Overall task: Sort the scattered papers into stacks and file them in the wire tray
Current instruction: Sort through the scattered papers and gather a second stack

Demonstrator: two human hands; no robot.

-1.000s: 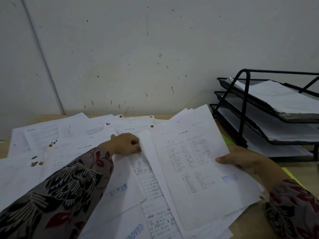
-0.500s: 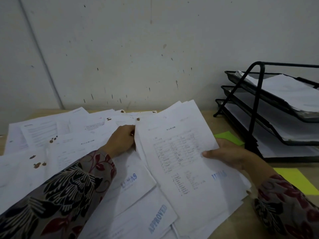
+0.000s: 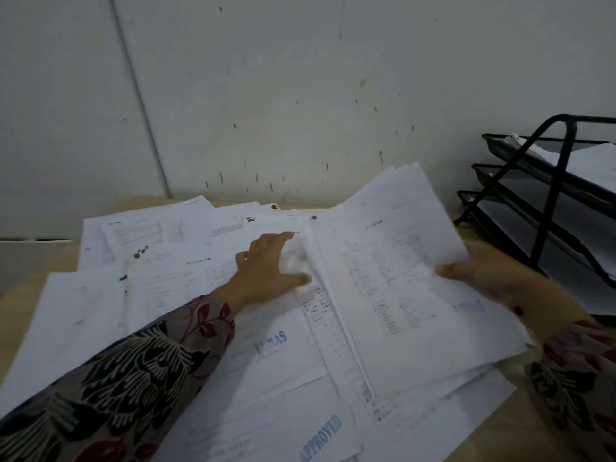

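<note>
White printed papers lie scattered and overlapping across the wooden table. My right hand grips the right edge of a stack of sheets, thumb on top, lifting it tilted off the table. My left hand lies flat with fingers spread on the loose papers just left of that stack, and it is blurred. A black three-tier wire tray stands at the right edge, with paper in each tier. Sheets stamped in blue lie near the front.
A pale, spotted wall rises directly behind the table. Bare wooden tabletop shows at the far left and at the front right corner. Patterned sleeves cover both of my forearms. Small brown specks dot some papers at the left.
My left hand has opened out flat and slid onto the loose sheets. The stack in my right hand has shifted right and risen. The view has panned left, so the tray sits closer to the edge.
</note>
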